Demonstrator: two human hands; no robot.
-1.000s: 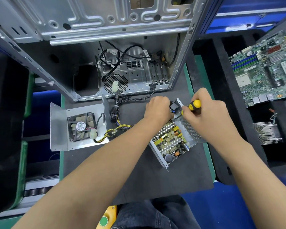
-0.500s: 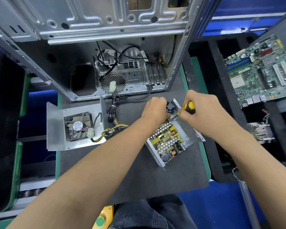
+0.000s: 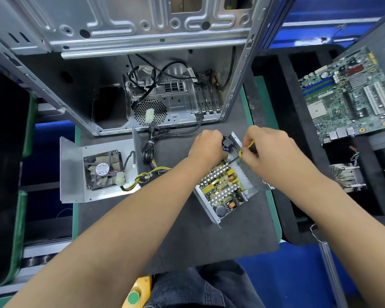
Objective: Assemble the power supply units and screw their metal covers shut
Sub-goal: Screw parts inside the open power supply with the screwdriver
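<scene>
Yellow-handled screwdriver (image 3: 246, 147) gripped in right hand (image 3: 268, 150), left hand (image 3: 207, 145) gripping black socket (image 3: 228, 142) on open power supply (image 3: 229, 185) mid-surface; likely to slip onto bare circuit board (image 3: 222, 187).

My right hand (image 3: 269, 150) covers most of the screwdriver (image 3: 246, 148); its tip I cannot see. My left hand (image 3: 206, 146) hides the power supply (image 3: 227, 187) far corner.

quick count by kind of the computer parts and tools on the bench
Power supply box: 1
Fan cover: 1
Computer case: 1
Motherboard: 1
Heatsink: 1
Screwdriver: 1
Total: 6
</scene>
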